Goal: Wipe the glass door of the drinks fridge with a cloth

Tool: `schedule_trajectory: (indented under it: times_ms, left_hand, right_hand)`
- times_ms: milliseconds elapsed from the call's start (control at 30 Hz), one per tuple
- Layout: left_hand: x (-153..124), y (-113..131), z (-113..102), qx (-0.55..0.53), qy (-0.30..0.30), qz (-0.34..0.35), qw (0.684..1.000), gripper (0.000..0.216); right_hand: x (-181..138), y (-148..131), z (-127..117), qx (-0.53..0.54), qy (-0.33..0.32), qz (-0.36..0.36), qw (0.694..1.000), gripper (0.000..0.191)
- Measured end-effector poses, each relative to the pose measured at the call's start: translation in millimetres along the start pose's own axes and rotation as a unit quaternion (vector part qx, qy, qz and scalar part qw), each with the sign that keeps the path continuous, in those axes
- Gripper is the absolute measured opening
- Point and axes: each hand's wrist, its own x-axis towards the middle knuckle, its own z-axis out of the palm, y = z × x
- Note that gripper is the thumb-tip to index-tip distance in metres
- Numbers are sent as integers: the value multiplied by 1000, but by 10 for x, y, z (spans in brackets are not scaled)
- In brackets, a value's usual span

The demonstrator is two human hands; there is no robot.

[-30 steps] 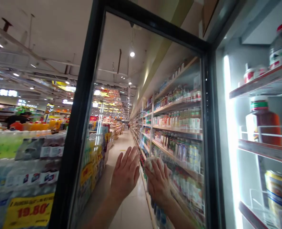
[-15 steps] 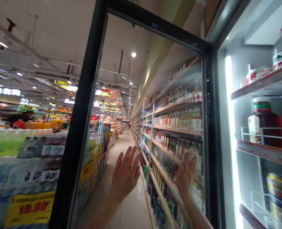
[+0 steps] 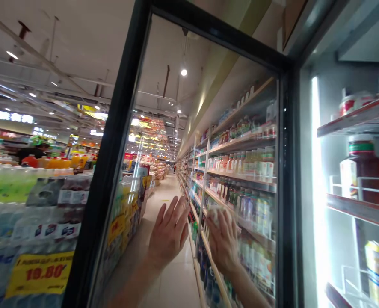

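Cloth (image 3: 215,213) is held against door (image 3: 116,124) glass (image 3: 196,141), under right hand (image 3: 224,241).
Left hand (image 3: 168,233) is spread wide, nothing gripped; firm contact unclear. Door stands open beside lit shelves (image 3: 356,114). Door could be swung by uneven pushing; cloth could be dropped if pressure is eased; glass could be smudged by bare left palm.
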Motion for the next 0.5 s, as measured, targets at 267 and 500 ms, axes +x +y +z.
schedule_trajectory:
  times_ms: [267, 500]
  left_hand:
    - [-241, 37, -28, 10, -17, -26, 999, 45]
    - [-233, 32, -31, -2, -11, -29, 1000, 42]
  right_hand:
    - [75, 18, -33, 1, 54, 67, 996, 57]
    - [21, -37, -37, -32, 115, 141, 983, 57]
